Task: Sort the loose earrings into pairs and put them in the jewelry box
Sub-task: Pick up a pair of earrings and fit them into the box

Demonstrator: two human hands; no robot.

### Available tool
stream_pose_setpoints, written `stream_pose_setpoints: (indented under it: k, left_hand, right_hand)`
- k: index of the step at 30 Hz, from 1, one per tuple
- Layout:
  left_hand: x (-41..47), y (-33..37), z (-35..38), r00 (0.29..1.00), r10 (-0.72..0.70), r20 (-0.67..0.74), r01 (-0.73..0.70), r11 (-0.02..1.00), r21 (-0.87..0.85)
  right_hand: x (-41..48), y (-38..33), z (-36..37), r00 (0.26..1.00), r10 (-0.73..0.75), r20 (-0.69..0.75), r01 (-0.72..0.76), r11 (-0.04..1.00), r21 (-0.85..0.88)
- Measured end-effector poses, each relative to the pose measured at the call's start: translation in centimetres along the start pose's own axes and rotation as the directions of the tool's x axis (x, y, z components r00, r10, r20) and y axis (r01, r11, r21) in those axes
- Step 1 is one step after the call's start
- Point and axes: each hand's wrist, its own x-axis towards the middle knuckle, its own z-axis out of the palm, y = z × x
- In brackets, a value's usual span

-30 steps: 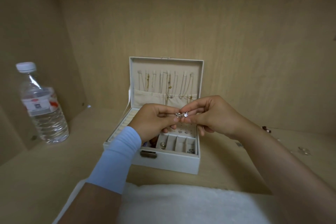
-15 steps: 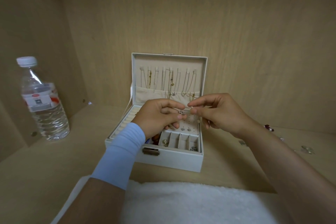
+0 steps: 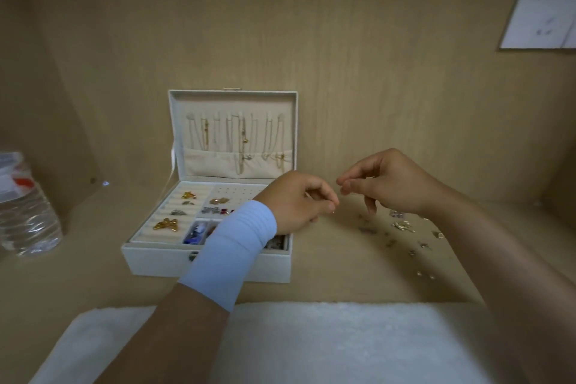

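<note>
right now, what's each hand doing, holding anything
Left hand: curled, pinching a tiny silver metal piece, probably an earring.
Right hand: thumb and forefinger pinched together; whether anything is between them cannot be told.

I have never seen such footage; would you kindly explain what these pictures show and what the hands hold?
There is no machine: a person works bare-handed, and every picture comes from a camera on their head, looking down. An open jewelry box stands on a wooden surface, loose earrings lie to its right, a water bottle at the left, a white cloth nearest. The left hand pinches a tiny metal piece; the right hand pinches its fingertips together, on what is too small to tell.
</note>
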Motion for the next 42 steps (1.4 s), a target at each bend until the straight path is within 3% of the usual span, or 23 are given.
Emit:
stream_pose_setpoints:
  k: [8, 13, 18, 21, 23, 32, 36, 42]
  left_hand:
    - [3.7, 1.1, 5.3, 0.967, -0.128, 0.222, 0.078, 0.973, 0.219]
    - [4.4, 0.8, 6.9, 0.940, -0.144, 0.308, 0.051, 0.955, 0.292]
    - [4.9, 0.4, 6.8, 0.956, -0.144, 0.256, 0.092, 0.974, 0.206]
    - [5.9, 0.2, 6.7, 0.986, -0.138, 0.099, 0.103, 0.950, 0.293]
    - [6.3, 0.3, 7.1, 0.988, -0.137, 0.066, 0.108, 0.936, 0.335]
    - [6.9, 0.1, 8.2, 0.980, -0.144, 0.136, 0.087, 0.929, 0.359]
    - [6.8, 1.4, 8.1, 0.991, -0.051, 0.124, 0.011, 0.954, 0.299]
    - [7.1, 3.3, 10.9, 0.956, -0.009, 0.292, -0.099, 0.930, 0.354]
  right_hand:
    - [-1.1, 5.1, -4.2, 0.998, 0.056, 0.028, -0.053, 0.993, -0.104]
    - [-0.4, 6.2, -4.0, 0.993, 0.075, 0.090, -0.063, 0.989, -0.132]
    - [0.3, 6.7, -3.4, 0.992, 0.076, 0.104, -0.059, 0.986, -0.158]
    - [0.4, 6.9, -3.4, 0.991, 0.079, 0.104, -0.062, 0.985, -0.158]
    - [0.5, 7.1, -3.4, 0.991, 0.086, 0.098, -0.069, 0.983, -0.168]
    - [0.4, 7.8, -4.3, 0.983, 0.144, 0.110, -0.112, 0.960, -0.256]
    - [0.2, 8.1, -5.1, 0.977, 0.182, 0.107, -0.148, 0.953, -0.265]
    - [-0.3, 8.5, -6.1, 0.977, 0.186, 0.105, -0.148, 0.944, -0.294]
